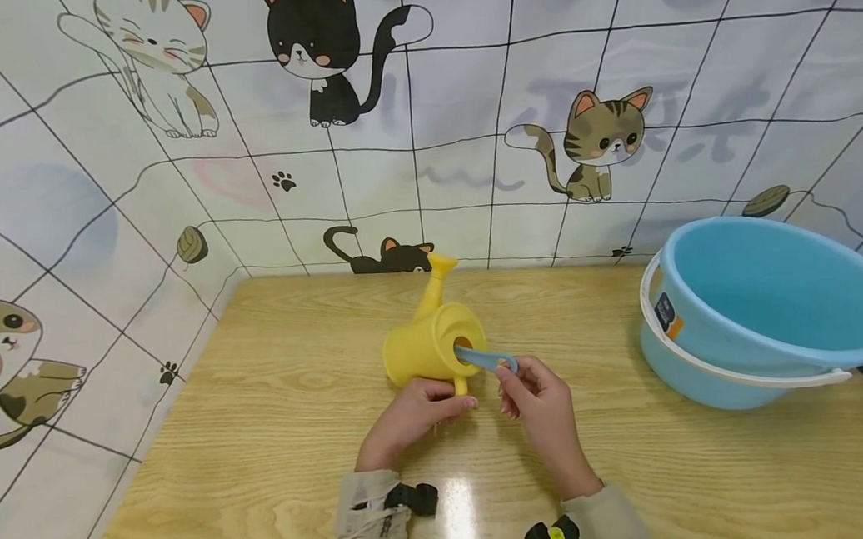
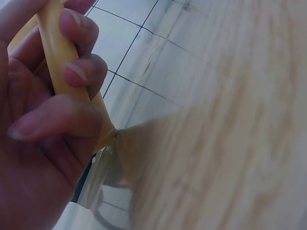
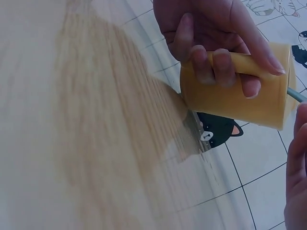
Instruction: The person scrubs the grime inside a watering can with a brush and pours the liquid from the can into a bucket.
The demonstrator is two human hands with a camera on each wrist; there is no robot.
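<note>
A yellow toy watering can (image 1: pixel 413 353) stands near the middle of the table, its spout pointing up and away. My left hand (image 1: pixel 415 413) grips the can's handle; the left wrist view shows the fingers curled round that yellow handle (image 2: pixel 61 62). Between thumb and fingertips, my right hand (image 1: pixel 546 407) pinches the looped end of a blue-grey stick-like tool (image 1: pixel 483 358). The tool's other end goes into the can's round top opening and is hidden inside. In the right wrist view, only part of the right hand (image 3: pixel 298 167) shows at the edge, beside the can.
A light blue bucket (image 1: pixel 755 385) with a white carrying handle (image 1: pixel 739 375) stands on the right side of the wooden table (image 1: pixel 279 447). A cloth wall with printed cats (image 1: pixel 457 92) rises behind the table and along its left side.
</note>
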